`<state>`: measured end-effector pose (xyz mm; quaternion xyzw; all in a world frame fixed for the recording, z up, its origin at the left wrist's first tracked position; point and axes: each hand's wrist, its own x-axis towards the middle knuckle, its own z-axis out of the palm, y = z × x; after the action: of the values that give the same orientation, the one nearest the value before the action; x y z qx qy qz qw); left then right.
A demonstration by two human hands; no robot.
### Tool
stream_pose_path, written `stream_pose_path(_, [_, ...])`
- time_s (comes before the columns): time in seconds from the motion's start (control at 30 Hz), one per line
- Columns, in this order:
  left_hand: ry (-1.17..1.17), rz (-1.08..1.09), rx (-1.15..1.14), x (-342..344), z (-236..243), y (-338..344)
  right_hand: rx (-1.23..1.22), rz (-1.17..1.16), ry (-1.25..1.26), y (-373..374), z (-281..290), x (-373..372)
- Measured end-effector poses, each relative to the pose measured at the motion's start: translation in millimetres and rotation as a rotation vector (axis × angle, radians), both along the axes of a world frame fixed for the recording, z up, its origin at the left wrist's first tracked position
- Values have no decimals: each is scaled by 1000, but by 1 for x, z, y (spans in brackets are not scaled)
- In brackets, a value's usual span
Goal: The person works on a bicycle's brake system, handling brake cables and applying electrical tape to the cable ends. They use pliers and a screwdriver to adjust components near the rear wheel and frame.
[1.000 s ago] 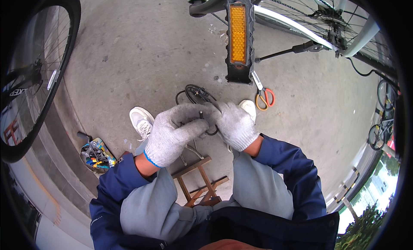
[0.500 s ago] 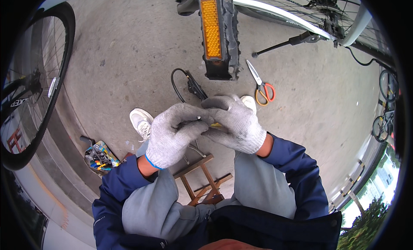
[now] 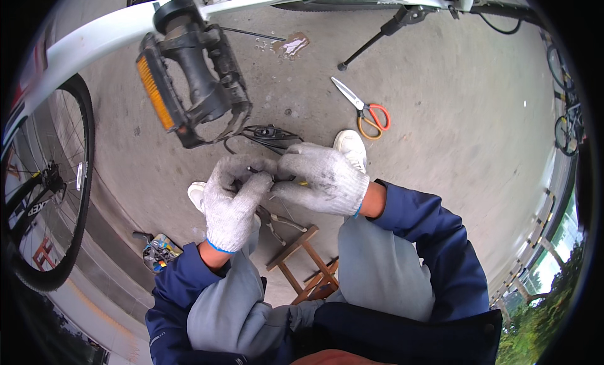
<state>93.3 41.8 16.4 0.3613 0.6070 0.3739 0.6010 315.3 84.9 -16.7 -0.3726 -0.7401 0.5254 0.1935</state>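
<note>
The left grip [image 3: 231, 200], in a grey-white knitted glove, is clamped with thumb and forefinger on a small dark rod [image 3: 253, 170] held in front of the person's knees. Only a short end of it shows, standing out just above the fingertips; this end points away from the person and to the left, and the long axis of the visible part slants from far left to near right, going in under the glove, so its full length cannot be told. The rod looks slim, round and nearly black, with a blunt tip. The right grip [image 3: 324, 177], gloved alike, touches the left one at the fingertips and is pinched on a yellow piece [image 3: 303, 183], of which a mere sliver peeps out between thumb and fingers. Whether rod and piece are joined is hidden. Just beyond the hands, a black cable [image 3: 269, 133] lies in loose loops on the grey floor [image 3: 440, 151], near a bike pedal [image 3: 201, 96] with an orange reflector [image 3: 153, 91]. Scissors [image 3: 360, 106] with one red and one yellowish handle lie past the right shoe [image 3: 351, 148], blades aimed away and leftward.
</note>
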Motion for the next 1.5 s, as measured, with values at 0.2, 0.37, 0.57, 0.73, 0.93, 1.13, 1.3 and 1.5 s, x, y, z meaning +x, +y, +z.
stream_pose_path(0.2, [-41, 15, 15, 33, -8, 18, -109, -98, 40, -5, -6, 14])
stream_pose_path(0.37, [-84, 61, 20, 45, -8, 19, -258, -168, 180, -10, -8, 19])
stream_pose_path(0.57, [-21, 5, 66, 47, -4, 19, -199, -136, 198, -10, -15, 23])
stream_pose_path(0.73, [69, -32, 179, 45, -3, 19, -167, -132, 170, -10, -14, 24])
stream_pose_path(0.93, [115, -84, 305, 38, -12, 17, -126, -142, 188, -11, -16, 19])
stream_pose_path(1.13, [106, -46, 218, 38, -8, 18, -131, -141, 168, -11, -13, 17])
stream_pose_path(1.3, [36, 22, 94, 39, -2, 18, -242, -130, 146, -9, -5, 19])
stream_pose_path(1.5, [87, 9, 90, 37, -2, 20, -392, -132, 224, -6, -1, 19])
